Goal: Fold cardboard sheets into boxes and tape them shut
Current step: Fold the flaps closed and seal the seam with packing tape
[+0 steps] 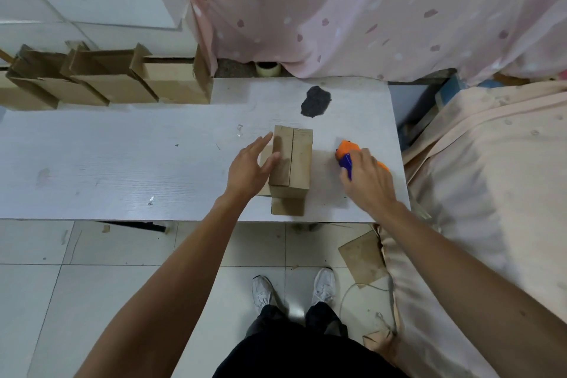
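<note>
One big white bench [122,163] takes up most of the view, with a pink spotted curtain [368,9] hanging behind it and a bed [491,193] under a peach cover right up against its right end. Along the back left edge there's a row of folded boxes [107,80] leaning against each other, tops open.

The cardboard box [291,159] being worked on sits right of the bench's middle, between both hands. Its two top flaps are down and meet in a seam running lengthwise, and one end flap sticks out flat on the bench on the near side.

The left hand [250,166] is at the box's left side, fingers [260,144] straight and spread, thumb resting on the left top flap, so nothing is actually gripped. The right hand [365,181] is just right of the box with its fingers curled down over an orange and blue tape dispenser [346,152] that rests on the bench.

Smaller stuff: a dark patch [316,101] on the bench beyond the box, and a pale tape roll [268,69] past the far edge.
</note>
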